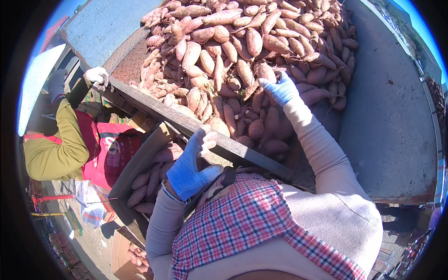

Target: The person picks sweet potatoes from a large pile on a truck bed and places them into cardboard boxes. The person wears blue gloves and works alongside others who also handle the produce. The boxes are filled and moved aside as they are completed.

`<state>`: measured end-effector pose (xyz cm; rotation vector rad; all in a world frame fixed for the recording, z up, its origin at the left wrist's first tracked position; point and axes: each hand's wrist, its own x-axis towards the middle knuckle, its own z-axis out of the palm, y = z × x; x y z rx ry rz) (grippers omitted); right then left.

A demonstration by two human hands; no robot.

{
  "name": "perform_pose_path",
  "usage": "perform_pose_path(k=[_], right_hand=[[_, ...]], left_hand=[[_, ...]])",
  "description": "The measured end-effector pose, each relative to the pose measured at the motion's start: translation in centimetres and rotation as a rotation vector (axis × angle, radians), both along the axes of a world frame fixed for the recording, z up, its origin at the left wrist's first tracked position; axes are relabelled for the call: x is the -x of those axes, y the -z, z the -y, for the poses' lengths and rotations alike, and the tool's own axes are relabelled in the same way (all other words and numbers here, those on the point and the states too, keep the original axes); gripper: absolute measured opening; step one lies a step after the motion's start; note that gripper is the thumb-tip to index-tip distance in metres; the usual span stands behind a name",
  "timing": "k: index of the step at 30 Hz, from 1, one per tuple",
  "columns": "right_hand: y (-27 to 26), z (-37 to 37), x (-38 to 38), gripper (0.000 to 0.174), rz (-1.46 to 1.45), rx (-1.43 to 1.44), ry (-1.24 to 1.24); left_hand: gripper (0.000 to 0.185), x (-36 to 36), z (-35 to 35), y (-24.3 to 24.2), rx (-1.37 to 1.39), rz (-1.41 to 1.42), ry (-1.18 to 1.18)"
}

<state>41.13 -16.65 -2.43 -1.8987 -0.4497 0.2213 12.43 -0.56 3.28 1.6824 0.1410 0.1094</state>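
My right hand [281,89], in a blue and white work glove, reaches over the metal truck bed and grips a sweet potato [266,72] on the heap. The large heap of sweet potatoes [224,52] fills much of the bed. In a matching glove, my left hand [194,162] is raised beside the bed's metal side rail [245,152], thumb and fingers apart with nothing between them. Just left of it, a cardboard box [120,178] holds several sweet potatoes [154,182].
A co-worker in a red apron [108,150] stands at the left, one gloved hand [97,76] on the rail's end. Another cardboard box [120,259] with small sweet potatoes is on the ground below. The bed's metal wall [388,115] rises at the right.
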Motion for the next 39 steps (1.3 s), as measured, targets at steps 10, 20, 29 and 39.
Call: perform_pose_path(k=[10,20,29,39], right_hand=[[-3.1,3.4,-0.7,0.074,0.601,0.865,0.142],[5.5,15.9,-6.5,0.089,0.384,1.225,0.062],[5.0,15.6,-6.1,0.071,0.346,0.724,-0.031],[-0.1,-4.3,12.3,0.06,0.156,0.068,-0.589]], left_hand=[[0.042,4.5,-3.0,7.6,1.41,-0.083,-0.481],[0.06,21.5,-8.5,10.0,0.076,-0.112,-1.165],[0.07,28.8,-9.9,16.0,-0.718,-1.251,-0.251],[0.063,25.3,-8.7,11.8,-0.45,-0.632,-0.555]])
